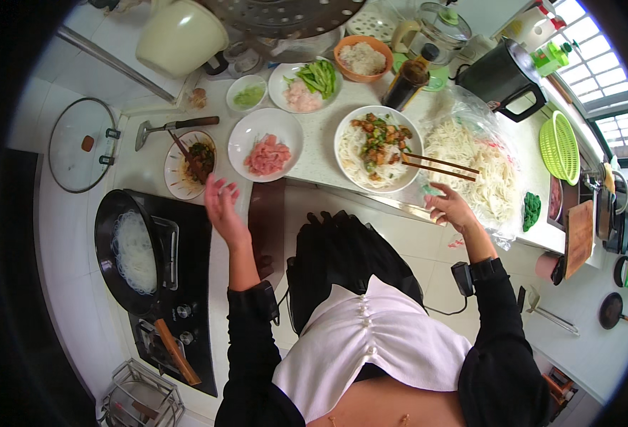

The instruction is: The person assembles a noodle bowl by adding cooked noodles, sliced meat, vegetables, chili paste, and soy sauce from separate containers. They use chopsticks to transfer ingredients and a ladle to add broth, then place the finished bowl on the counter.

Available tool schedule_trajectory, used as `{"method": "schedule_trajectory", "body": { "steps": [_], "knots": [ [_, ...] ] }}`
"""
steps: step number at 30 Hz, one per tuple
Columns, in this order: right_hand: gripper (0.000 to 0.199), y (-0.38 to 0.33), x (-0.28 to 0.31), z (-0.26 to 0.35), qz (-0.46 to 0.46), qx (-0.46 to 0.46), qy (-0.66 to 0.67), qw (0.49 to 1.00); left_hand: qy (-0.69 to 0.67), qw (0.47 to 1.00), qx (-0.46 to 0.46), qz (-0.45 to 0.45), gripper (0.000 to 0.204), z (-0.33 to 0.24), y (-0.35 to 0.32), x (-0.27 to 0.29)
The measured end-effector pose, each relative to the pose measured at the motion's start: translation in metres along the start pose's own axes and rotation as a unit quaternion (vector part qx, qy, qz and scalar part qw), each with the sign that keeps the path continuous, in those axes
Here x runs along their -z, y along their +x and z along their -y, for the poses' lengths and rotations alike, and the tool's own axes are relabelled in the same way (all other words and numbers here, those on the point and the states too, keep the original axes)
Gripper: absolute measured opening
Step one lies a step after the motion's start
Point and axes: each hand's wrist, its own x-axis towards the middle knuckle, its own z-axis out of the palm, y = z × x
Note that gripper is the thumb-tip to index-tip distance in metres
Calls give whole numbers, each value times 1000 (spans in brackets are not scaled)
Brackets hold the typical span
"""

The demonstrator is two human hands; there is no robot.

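My left hand hovers past the counter edge, fingers apart, holding nothing; nearest it are a small plate with dark chopped food and a brown spoon. My right hand is loosely curled with fingers apart and nothing visible in it. It is beside a white bowl of noodles topped with browned chunks and chopped greens. A pair of chopsticks rests across that bowl's right rim, reaching over a clear bag of white noodles.
A wok with white noodles in liquid sits on the black stove at left. Behind are a plate of sliced raw meat, a plate of green pepper strips, a sauce bottle, a black kettle and a green basket.
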Motion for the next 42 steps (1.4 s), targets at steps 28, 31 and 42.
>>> {"method": "schedule_trajectory", "body": {
  "steps": [28, 31, 42],
  "knots": [
    [30, -51, 98, -112, -120, 121, 331, 928, -43, 924, -23, 379, 24, 62, -147, -261],
    [33, -118, 108, -160, -263, 147, 421, 855, -13, 850, -46, 525, 33, 58, -214, -302],
    [37, -441, 113, -457, -787, 173, 382, 453, -145, 485, 120, 854, 45, 92, -609, -373]
  ]
}}
